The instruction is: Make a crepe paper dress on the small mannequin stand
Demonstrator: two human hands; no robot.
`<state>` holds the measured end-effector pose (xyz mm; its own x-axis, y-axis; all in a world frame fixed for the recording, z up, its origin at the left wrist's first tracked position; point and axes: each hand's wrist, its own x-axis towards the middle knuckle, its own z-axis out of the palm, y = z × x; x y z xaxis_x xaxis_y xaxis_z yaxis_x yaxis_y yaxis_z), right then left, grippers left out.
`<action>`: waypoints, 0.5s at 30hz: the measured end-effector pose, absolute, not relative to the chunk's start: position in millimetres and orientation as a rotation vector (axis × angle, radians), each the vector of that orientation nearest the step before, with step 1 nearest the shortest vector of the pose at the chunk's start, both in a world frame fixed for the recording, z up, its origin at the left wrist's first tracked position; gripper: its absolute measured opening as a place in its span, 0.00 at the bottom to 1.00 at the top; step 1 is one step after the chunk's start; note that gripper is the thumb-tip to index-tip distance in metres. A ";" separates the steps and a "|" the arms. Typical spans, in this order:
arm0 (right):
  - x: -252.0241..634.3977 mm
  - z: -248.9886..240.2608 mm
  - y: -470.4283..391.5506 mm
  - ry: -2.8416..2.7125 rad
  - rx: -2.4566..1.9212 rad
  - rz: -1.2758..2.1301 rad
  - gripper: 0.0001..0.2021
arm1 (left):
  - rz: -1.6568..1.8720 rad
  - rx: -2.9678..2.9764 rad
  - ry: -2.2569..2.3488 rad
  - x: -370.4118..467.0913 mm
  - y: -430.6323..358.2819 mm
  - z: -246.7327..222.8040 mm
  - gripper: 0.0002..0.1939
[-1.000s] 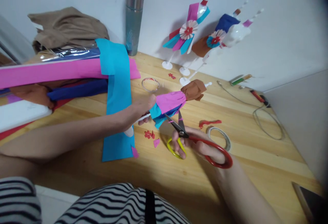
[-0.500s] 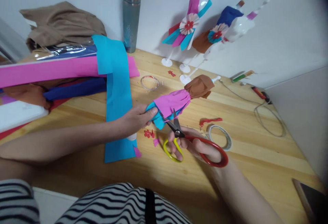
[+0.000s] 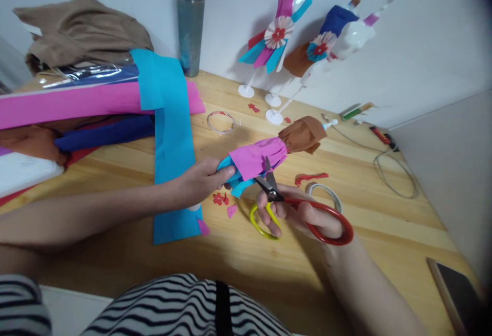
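My left hand (image 3: 209,178) pinches the blue and pink lower end of a crepe-paper piece (image 3: 257,156), whose other end is a brown bundle (image 3: 303,134) with a white tip. My right hand (image 3: 303,213) has its fingers through the handles of scissors (image 3: 332,223), one handle red and one yellow. The blades are apart, at the lower edge of the pink paper. Beneath my left hand and wrist, a long blue paper strip (image 3: 172,141) lies on the table. Small red and pink scraps (image 3: 231,211) lie below the piece.
Decorated balloon-like figures on white stands (image 3: 246,90) are at the back. A steel bottle (image 3: 190,28) stands near folded paper (image 3: 77,103) and brown cloth (image 3: 92,31). Tape rolls (image 3: 220,122), a cable (image 3: 395,182) and a dark phone-like device (image 3: 457,290) lie on the table (image 3: 384,244).
The scissors and my right hand have shifted slightly right relative to my left hand. The blue lower layer hangs differently, and the whole view has shifted a little.
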<state>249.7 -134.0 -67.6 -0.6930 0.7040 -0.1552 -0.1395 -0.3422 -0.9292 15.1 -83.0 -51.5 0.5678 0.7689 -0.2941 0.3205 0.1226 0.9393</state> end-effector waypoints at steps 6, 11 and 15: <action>258.7 -63.4 -134.1 -1.484 -0.759 1.999 0.29 | 0.346 1.598 0.917 13.5 -82.3 -47.6 0.16; 265.0 -62.9 -133.0 -1.577 -0.794 2.007 0.31 | 0.293 1.672 0.884 11.1 -80.8 -54.5 0.18; 266.8 -59.1 -133.6 -1.613 -0.853 1.989 0.28 | 0.287 1.704 0.893 10.8 -81.2 -54.5 0.19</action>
